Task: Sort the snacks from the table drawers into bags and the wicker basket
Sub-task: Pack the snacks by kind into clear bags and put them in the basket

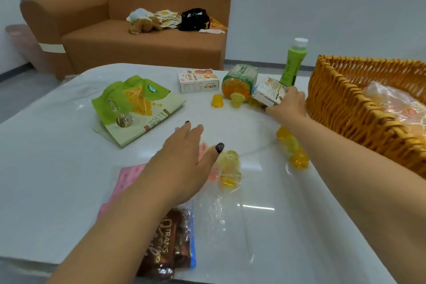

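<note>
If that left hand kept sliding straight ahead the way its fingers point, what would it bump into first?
Probably bare table first; further along, the left hand would likely reach the white snack box, though depth is unclear.

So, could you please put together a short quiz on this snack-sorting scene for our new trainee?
1. True or false: the green bottle stands upright on the table.
2. What does the right hand grip? A) a small box B) the green bag C) the bottle
3. Fill in: the left hand hovers open over a clear bag holding yellow ____ cups.

Key:
1. True.
2. A, the small box, beside the wicker basket.
3. Jelly; the jelly cups lie right of the thumb.
</note>
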